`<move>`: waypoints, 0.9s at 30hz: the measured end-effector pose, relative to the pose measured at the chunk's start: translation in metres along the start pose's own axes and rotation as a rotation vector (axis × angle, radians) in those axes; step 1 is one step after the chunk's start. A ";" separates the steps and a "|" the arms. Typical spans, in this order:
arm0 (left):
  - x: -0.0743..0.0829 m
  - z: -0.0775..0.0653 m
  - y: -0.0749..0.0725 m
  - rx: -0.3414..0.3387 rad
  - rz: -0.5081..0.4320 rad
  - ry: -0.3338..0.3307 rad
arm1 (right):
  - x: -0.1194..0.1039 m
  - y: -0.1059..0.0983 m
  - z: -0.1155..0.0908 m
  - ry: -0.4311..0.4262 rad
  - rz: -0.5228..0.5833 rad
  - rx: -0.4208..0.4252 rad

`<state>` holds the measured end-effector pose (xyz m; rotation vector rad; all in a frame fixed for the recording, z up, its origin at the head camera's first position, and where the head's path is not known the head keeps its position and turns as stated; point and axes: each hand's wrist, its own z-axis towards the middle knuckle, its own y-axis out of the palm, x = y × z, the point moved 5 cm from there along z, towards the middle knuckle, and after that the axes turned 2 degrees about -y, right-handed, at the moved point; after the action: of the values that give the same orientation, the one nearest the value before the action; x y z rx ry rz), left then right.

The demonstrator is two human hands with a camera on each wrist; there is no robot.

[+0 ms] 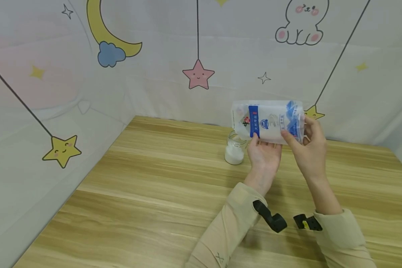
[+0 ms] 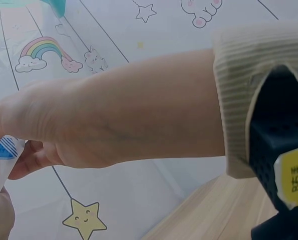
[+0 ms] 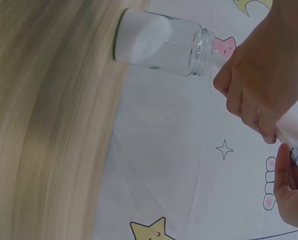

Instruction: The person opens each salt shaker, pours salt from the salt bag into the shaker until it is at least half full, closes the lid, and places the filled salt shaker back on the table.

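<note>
A white and blue plastic bag of salt (image 1: 271, 124) is held sideways above the table, its left end over the mouth of a glass jar (image 1: 234, 154). White grains fill the jar's lower part; the jar stands upright without a lid. From below, my left hand (image 1: 264, 158) grips the bag near its middle, thumb on the front and fingers curled behind. My right hand (image 1: 309, 149) pinches the bag's right end between thumb and fingers. In the right wrist view the bag's spout end reaches the jar's rim, partly hidden by the left hand (image 3: 266, 75).
The wooden table (image 1: 147, 193) extends left and in front of the jar. Behind it hangs a white cloth (image 1: 160, 89) printed with stars, a moon and animals. Each sleeve carries a black wrist strap mount (image 1: 271, 216).
</note>
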<state>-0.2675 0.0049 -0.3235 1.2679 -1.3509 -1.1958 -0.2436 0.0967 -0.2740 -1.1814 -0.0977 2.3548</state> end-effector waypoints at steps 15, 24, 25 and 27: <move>0.001 -0.002 -0.001 -0.007 0.007 -0.012 | -0.002 0.000 -0.002 0.017 0.003 -0.019; 0.002 -0.001 0.000 -0.001 0.001 -0.025 | -0.005 0.002 -0.003 -0.015 -0.001 -0.010; 0.002 -0.001 -0.001 0.001 0.001 -0.027 | -0.006 0.002 -0.003 -0.020 0.001 -0.008; 0.001 -0.001 -0.001 0.004 0.002 -0.031 | -0.006 0.001 -0.003 -0.026 0.009 -0.003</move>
<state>-0.2669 0.0036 -0.3241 1.2558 -1.3773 -1.2159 -0.2389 0.0921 -0.2717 -1.1548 -0.1050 2.3788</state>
